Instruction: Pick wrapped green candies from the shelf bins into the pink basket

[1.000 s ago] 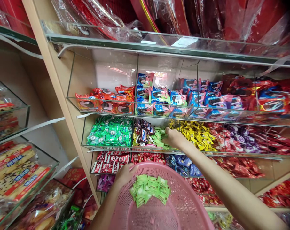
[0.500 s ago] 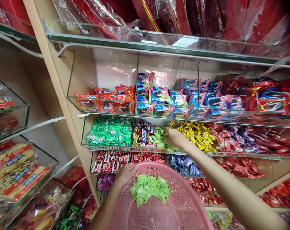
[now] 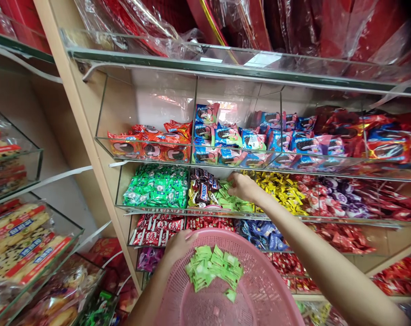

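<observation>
A pink perforated plastic basket (image 3: 276,276) tilts toward the camera at the bottom of the head view. My left hand (image 3: 181,244) is closed on its upper left rim. Inside lies a pile of light green candy packets (image 3: 214,267), one of them apart below the rest. My right hand (image 3: 243,186) reaches into a shelf compartment, just over more light green packets (image 3: 237,203). Its fingers are curled, and anything between them is hidden. Dark Snickers bars (image 3: 203,190) lie left of this hand, and yellow-wrapped candies (image 3: 282,188) are to its right.
Clear dividers and a glass front edge (image 3: 222,211) bound the compartments. Green-wrapped candies (image 3: 157,185) fill the one at left. Above sit orange cookie packs (image 3: 166,149) and blue cookie packs (image 3: 229,136). A wooden upright (image 3: 86,149) stands left, beside bagged long cookies (image 3: 25,240).
My right hand has risen slightly and shifted left over the light green packets. In the basket the packets lie differently, with one now lower down. My left hand stays on the rim.
</observation>
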